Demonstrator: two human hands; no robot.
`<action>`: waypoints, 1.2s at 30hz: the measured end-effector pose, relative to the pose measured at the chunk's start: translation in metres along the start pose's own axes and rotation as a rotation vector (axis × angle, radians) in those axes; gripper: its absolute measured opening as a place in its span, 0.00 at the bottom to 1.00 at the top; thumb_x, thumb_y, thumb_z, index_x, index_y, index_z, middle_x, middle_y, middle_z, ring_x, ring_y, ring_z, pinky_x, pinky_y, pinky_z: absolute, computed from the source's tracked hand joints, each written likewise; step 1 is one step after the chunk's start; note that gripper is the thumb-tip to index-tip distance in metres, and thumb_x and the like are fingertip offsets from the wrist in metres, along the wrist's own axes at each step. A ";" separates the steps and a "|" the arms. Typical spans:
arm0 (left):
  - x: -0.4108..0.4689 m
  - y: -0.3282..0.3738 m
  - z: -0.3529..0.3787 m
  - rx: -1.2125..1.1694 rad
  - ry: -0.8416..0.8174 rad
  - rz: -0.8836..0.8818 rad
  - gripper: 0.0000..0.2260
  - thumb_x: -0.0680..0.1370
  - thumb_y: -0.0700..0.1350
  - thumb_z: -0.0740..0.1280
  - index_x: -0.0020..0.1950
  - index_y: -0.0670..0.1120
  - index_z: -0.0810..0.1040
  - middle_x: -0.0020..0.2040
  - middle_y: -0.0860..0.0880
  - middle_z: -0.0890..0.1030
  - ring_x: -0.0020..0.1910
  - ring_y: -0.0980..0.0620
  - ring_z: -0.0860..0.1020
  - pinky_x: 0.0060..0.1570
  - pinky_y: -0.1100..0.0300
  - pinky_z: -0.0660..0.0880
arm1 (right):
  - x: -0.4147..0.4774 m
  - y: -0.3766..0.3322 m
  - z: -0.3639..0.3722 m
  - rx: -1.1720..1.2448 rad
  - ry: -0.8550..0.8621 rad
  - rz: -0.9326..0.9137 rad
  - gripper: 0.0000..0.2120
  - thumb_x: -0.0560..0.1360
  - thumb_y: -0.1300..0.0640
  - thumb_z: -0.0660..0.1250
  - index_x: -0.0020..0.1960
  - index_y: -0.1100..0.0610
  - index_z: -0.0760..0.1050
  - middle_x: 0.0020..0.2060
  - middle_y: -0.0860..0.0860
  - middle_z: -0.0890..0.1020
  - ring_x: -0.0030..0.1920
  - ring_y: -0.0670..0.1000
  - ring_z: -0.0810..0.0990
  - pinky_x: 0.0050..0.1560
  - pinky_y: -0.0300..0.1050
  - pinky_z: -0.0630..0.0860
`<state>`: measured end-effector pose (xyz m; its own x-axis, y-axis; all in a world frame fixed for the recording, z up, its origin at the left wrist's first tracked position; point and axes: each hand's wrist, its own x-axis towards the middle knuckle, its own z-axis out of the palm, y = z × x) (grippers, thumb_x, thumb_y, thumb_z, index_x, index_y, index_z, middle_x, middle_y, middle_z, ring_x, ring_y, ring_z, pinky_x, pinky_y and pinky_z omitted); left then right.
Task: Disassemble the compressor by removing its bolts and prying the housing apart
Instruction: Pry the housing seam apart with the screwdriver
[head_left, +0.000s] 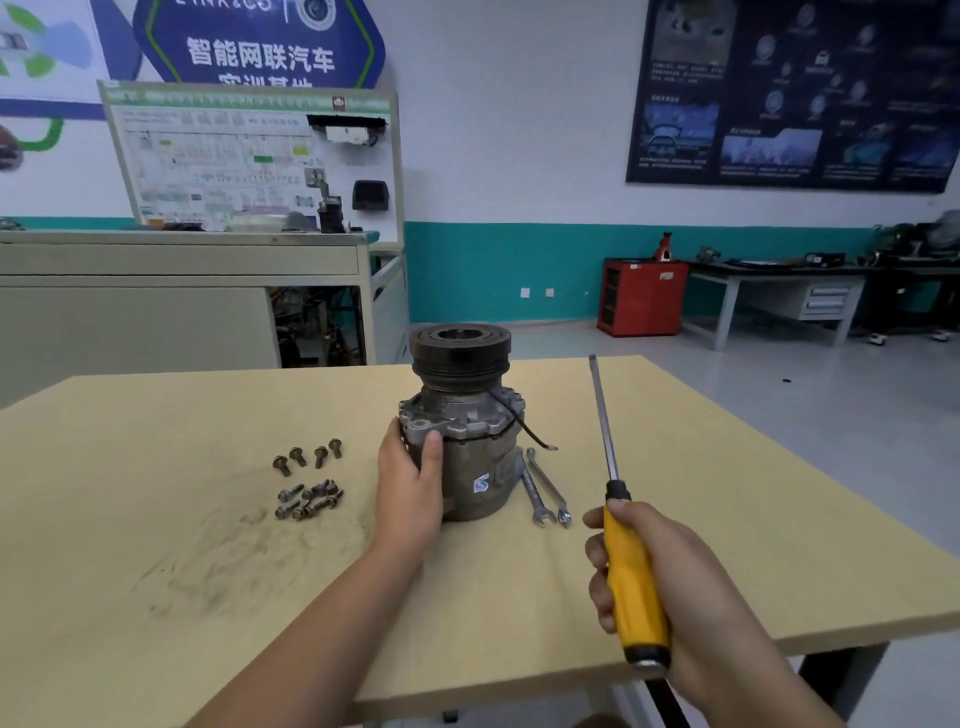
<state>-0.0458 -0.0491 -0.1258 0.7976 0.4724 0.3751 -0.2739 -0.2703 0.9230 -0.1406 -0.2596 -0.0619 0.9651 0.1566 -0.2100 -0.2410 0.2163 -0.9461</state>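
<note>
Prying appears to be the step in hand: bolts lie loose at left. Left hand wraps the compressor, upright on the table; right hand grips the screwdriver, tip clear. Next, the tip likely needs seating in the housing seam.

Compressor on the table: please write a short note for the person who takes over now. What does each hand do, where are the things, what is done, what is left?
Left hand: grip around the compressor, which stands upright on the table.
Right hand: holds the screwdriver by its yellow handle, tip raised, apart from the compressor.
Bolts: loose on the table, left of the compressor.
Two wrenches: flat at its right.
Done: bolts appear removed.
Left: pry the housing apart; it looks closed.
</note>
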 end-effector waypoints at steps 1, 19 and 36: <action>0.002 -0.001 0.000 0.022 0.006 0.042 0.24 0.79 0.57 0.58 0.72 0.47 0.64 0.69 0.47 0.70 0.69 0.47 0.68 0.65 0.42 0.70 | 0.009 -0.002 0.000 -0.008 0.009 -0.002 0.09 0.78 0.57 0.59 0.46 0.62 0.73 0.26 0.54 0.74 0.21 0.52 0.70 0.22 0.41 0.68; 0.066 0.014 -0.038 -0.086 -0.133 0.034 0.22 0.72 0.65 0.52 0.56 0.58 0.75 0.54 0.59 0.81 0.52 0.61 0.79 0.49 0.67 0.73 | 0.149 -0.005 -0.025 -0.967 0.206 -0.178 0.08 0.73 0.56 0.67 0.43 0.61 0.74 0.34 0.53 0.73 0.33 0.51 0.71 0.34 0.43 0.65; 0.049 -0.003 -0.043 -0.075 -0.266 -0.020 0.50 0.47 0.74 0.74 0.62 0.80 0.51 0.68 0.62 0.70 0.65 0.64 0.70 0.66 0.48 0.70 | 0.189 -0.015 -0.003 -1.371 0.242 -0.298 0.20 0.75 0.40 0.61 0.57 0.53 0.73 0.44 0.46 0.74 0.43 0.46 0.74 0.36 0.38 0.69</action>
<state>-0.0291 0.0112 -0.1064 0.9136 0.2379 0.3297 -0.2874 -0.1959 0.9376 0.0462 -0.2362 -0.0886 0.9884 0.0752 0.1321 0.1243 -0.8996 -0.4187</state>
